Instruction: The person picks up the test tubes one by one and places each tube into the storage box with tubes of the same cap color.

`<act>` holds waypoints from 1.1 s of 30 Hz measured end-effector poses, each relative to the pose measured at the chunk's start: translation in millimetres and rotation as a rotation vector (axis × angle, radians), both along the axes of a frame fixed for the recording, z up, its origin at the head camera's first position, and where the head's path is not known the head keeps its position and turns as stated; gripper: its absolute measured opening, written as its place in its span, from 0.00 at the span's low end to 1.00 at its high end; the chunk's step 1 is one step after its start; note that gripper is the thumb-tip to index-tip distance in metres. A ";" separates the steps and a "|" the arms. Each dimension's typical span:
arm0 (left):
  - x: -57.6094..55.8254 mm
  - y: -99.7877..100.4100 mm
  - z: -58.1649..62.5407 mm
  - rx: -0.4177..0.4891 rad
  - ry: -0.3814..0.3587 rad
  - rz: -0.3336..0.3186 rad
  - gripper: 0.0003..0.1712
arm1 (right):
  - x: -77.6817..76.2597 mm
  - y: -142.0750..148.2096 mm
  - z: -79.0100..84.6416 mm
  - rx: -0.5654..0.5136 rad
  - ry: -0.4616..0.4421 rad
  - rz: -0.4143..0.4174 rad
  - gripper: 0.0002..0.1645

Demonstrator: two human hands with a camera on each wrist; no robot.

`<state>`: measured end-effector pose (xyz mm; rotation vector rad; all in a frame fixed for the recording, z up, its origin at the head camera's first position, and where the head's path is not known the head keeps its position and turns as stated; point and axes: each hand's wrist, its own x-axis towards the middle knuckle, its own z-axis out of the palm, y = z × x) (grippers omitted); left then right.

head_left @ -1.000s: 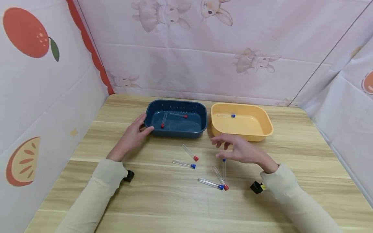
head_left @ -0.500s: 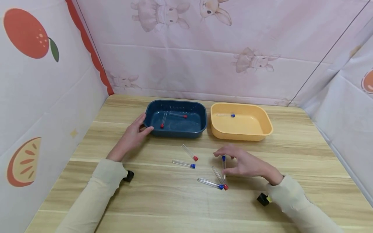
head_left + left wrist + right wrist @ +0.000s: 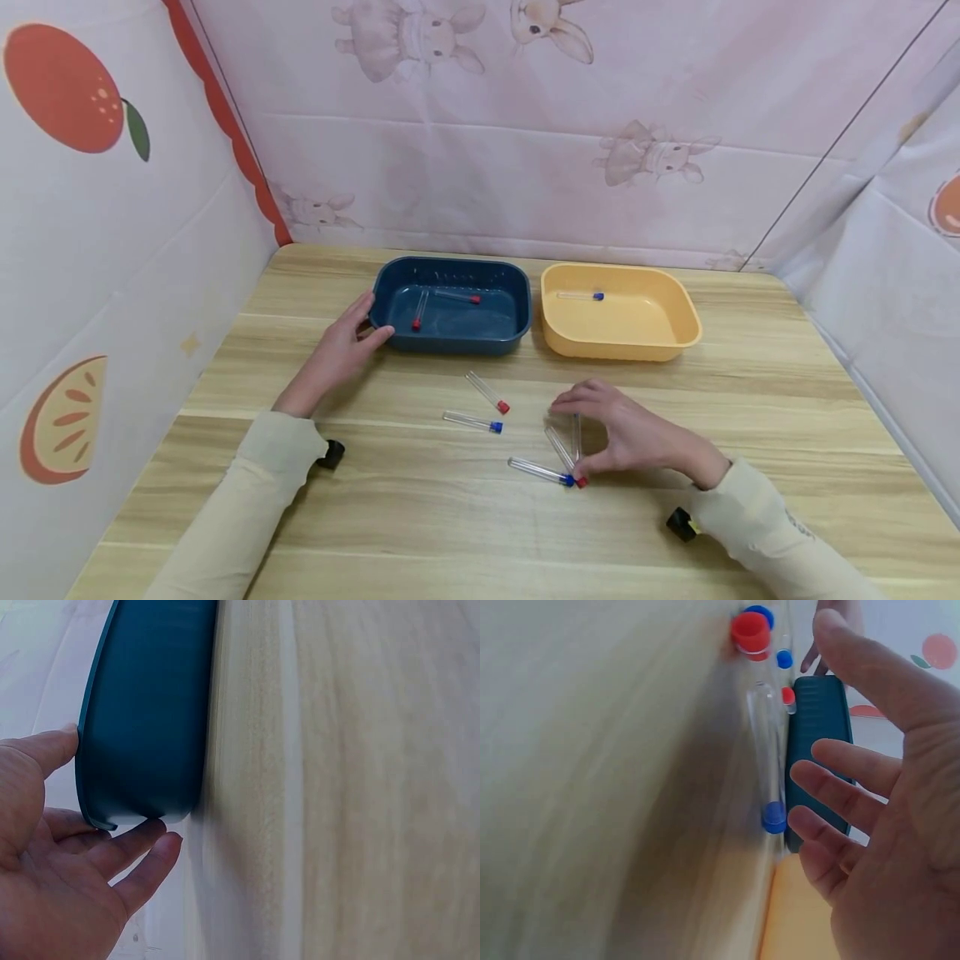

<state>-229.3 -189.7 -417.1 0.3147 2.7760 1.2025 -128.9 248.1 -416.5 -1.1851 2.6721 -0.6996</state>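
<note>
My left hand (image 3: 339, 358) rests against the left end of a dark blue plastic basin (image 3: 457, 344); in the left wrist view its thumb touches the rim, with fairly straight fingers at the basin's end. Two red-capped tubes lie inside. My right hand (image 3: 626, 429) hovers with thumb and fingers spread over clear capped test tubes. Its thumb is by a red-capped test tube (image 3: 561, 450), and its fingers cover the cap end of another tube (image 3: 577, 437), whose blue cap (image 3: 774, 817) shows in the right wrist view. A blue-capped test tube (image 3: 538, 471) lies just left.
A yellow basin (image 3: 622, 348) stands right of the dark blue one, with one blue-capped tube (image 3: 581, 296) inside. Another red-capped tube (image 3: 487, 392) and a blue-capped tube (image 3: 472, 422) lie on the wooden table (image 3: 420, 517). Fabric walls enclose the back and sides.
My right hand has moved from the yellow basin's front edge toward me, down over the tubes, its thumb now beside the red cap. The left hand stays at the dark blue basin.
</note>
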 end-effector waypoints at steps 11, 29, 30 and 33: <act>-0.1 -1.9 -2.1 0.012 -0.003 0.000 0.49 | 0.3 -1.2 -3.4 0.049 0.005 0.021 0.55; 0.3 -2.6 -2.2 0.012 0.005 -0.013 0.47 | 2.4 -2.8 -9.2 0.112 -0.014 0.043 0.59; 0.3 -2.7 -2.6 0.013 0.005 -0.015 0.47 | 2.8 -2.9 -9.0 0.113 -0.021 0.042 0.60; 0.9 -2.5 -2.4 0.017 0.006 -0.018 0.47 | 4.2 -2.4 -8.6 0.116 -0.026 0.043 0.60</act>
